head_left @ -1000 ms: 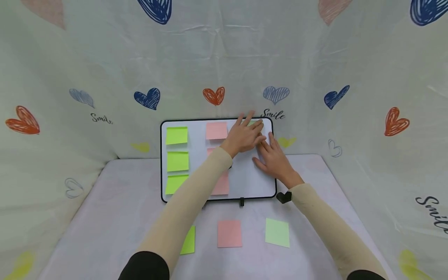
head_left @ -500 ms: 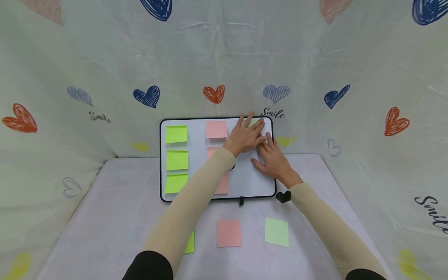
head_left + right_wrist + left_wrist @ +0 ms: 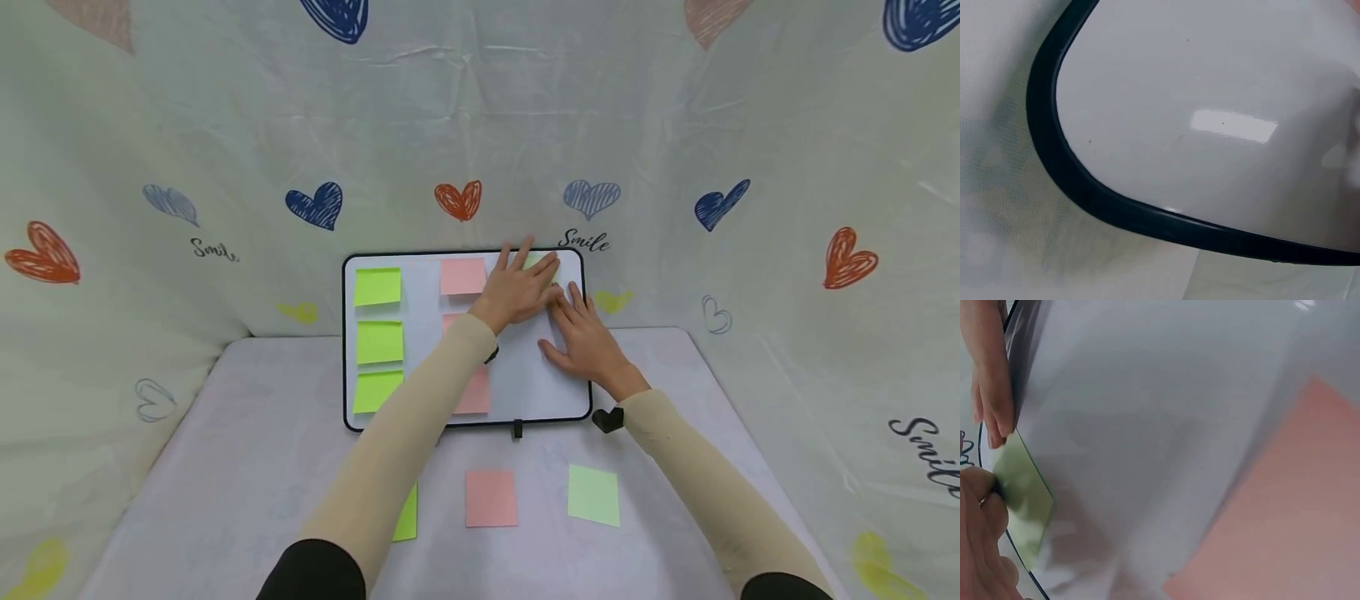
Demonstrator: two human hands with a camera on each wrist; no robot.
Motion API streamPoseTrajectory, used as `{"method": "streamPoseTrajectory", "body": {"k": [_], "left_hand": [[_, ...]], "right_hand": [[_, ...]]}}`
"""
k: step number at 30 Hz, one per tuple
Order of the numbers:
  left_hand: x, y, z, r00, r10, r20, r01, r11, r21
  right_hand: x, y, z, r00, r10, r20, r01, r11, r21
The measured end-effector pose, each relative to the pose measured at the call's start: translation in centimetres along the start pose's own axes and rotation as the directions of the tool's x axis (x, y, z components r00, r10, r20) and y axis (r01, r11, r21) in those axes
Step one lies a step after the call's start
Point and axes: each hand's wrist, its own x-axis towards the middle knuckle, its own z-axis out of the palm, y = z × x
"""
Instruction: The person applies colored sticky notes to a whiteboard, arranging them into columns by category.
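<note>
A light green sticky note (image 3: 1022,494) lies at the top right of a black-framed whiteboard (image 3: 536,392). My left hand (image 3: 516,289) rests over it with fingers spread, covering most of it in the head view. Just to the right, my right hand (image 3: 588,342) lies on the board with fingers extended. In the left wrist view, the fingertips of the right hand (image 3: 991,387) touch one corner of the note, while the left hand (image 3: 982,534) is at its other side. The right wrist view shows mainly the board's rounded corner (image 3: 1085,187).
Three yellow-green notes (image 3: 379,342) form the board's left column. Pink notes (image 3: 462,277) run down the middle, partly behind my left sleeve. On the table (image 3: 247,467) in front lie a yellow-green pad (image 3: 406,515), a pink pad (image 3: 491,498) and a light green pad (image 3: 593,495).
My left hand has shifted slightly to the left over the light green note, showing a little more of it. The right hand has stayed almost still.
</note>
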Motion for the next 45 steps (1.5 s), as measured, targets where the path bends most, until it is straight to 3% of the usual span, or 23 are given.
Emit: {"method": "streamPoseTrajectory", "body": {"k": [8, 17, 23, 35, 40, 45], "left_hand": [[-0.7, -1.5, 0.3, 0.999, -0.034, 0.019, 0.033, 0.999, 0.043], [-1.8, -2.5, 0.2, 0.999, -0.041, -0.022, 0.042, 0.998, 0.057], [-1.7, -1.6, 0.4, 0.998, -0.015, -0.057, 0.017, 0.999, 0.043], [0.1, 1.1, 0.5, 0.999, -0.035, -0.021, 0.034, 0.998, -0.046], [-0.6, 0.2, 0.5, 0.998, -0.070, 0.000, 0.070, 0.997, -0.037], [-2.1, -1.5, 0.6, 0.994, -0.109, -0.020, 0.109, 0.994, -0.032]], "right_hand": [[-0.2, 0.5, -0.1, 1.000, 0.014, 0.015, -0.014, 1.000, 0.001], [-0.6, 1.1, -0.3, 1.000, 0.026, 0.000, -0.026, 1.000, -0.001], [-0.6, 1.1, 0.1, 0.999, -0.006, -0.048, 0.007, 1.000, 0.008], [0.0, -0.3, 0.4, 0.995, -0.071, -0.072, 0.071, 0.997, -0.001], [0.1, -0.5, 0.2, 0.993, -0.080, -0.083, 0.079, 0.997, -0.006], [0.0, -0.3, 0.0, 0.995, -0.059, -0.075, 0.058, 0.998, -0.021]]}}
